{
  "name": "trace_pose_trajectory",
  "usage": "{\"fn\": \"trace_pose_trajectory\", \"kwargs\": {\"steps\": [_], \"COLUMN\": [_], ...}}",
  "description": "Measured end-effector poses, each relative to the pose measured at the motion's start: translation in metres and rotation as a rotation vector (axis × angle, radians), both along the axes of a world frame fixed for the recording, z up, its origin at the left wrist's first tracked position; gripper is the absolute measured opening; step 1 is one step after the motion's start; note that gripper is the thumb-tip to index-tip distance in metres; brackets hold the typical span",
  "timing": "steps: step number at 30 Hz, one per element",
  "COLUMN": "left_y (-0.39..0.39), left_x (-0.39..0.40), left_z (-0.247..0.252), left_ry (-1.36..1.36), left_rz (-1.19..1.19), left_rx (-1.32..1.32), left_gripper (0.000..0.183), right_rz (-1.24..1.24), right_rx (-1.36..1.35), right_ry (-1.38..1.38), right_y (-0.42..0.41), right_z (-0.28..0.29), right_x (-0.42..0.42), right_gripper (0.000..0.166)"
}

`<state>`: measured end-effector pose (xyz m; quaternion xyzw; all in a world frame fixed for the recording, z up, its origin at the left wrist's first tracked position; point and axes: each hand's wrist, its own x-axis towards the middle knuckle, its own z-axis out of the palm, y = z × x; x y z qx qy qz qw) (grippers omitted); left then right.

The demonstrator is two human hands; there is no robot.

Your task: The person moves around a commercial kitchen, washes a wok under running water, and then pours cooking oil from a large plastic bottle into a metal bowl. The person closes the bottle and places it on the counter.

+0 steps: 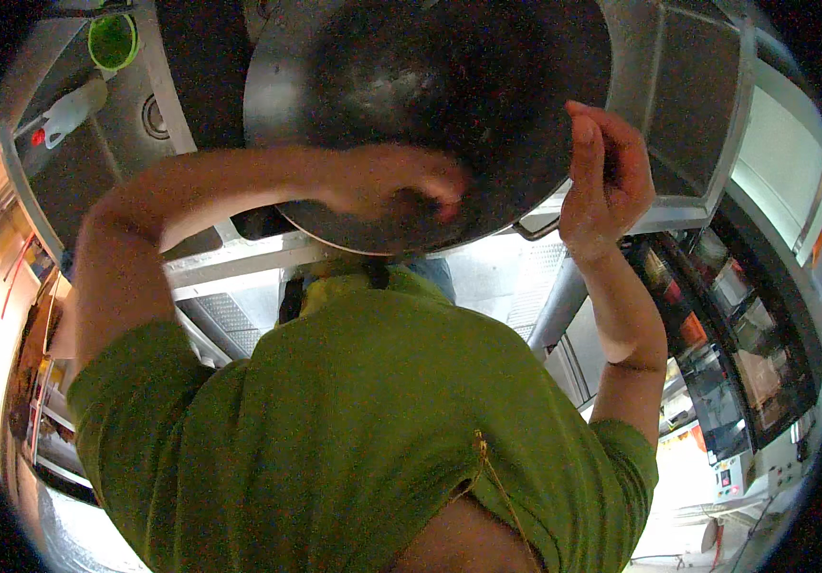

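Observation:
A large dark metal wok (pixel 397 86) fills the upper middle of the view, its rim near my green shirt. My left hand (pixel 411 183) is blurred against the lower part of its surface, fingers curled; whether something is inside them cannot be made out. At the right rim, my right hand (pixel 604 172) pinches the wok's edge between thumb and fingers. Below that hand, a metal loop handle (pixel 538 230) shows at the rim.
To the left lies a metal sink basin (pixel 71 179) with a round drain (pixel 157 117), a white plastic bottle with a red cap (pixel 71 114) and a green plastic container (pixel 113 41). Another metal basin (pixel 694 100) is at the right. Shelving with packed items (pixel 733 322) stands lower right.

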<state>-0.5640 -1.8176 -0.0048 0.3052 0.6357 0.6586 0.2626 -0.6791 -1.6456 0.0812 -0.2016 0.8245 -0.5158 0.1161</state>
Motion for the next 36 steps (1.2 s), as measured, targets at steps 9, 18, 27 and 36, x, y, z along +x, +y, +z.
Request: {"fn": "trace_pose_trajectory", "kwargs": {"steps": [9,18,27,36], "left_y": [-0.092,0.043,-0.095,-0.028], "left_x": [-0.042,-0.079,0.057,-0.059], "left_z": [-0.222,-0.052,-0.172,-0.128], "left_ry": [-0.003,-0.537,-0.196,-0.212], "left_rz": [0.644,0.308,0.032,0.556], "left_rx": [-1.148,-0.19,-0.952,-0.912], "left_gripper": [0.037,0.052,0.05,0.033], "right_rz": [0.047,0.035,0.067,0.493], "right_rx": [0.088,0.006,-0.011,0.421], "right_ry": [-0.023,0.003,-0.005,-0.258], "right_y": [-0.001,0.005,-0.003,-0.008], "right_z": [0.008,-0.002,0.004,0.019], "right_x": [0.004,0.003,0.001,-0.02], "right_gripper": [0.01,0.01,0.01,0.023]}}
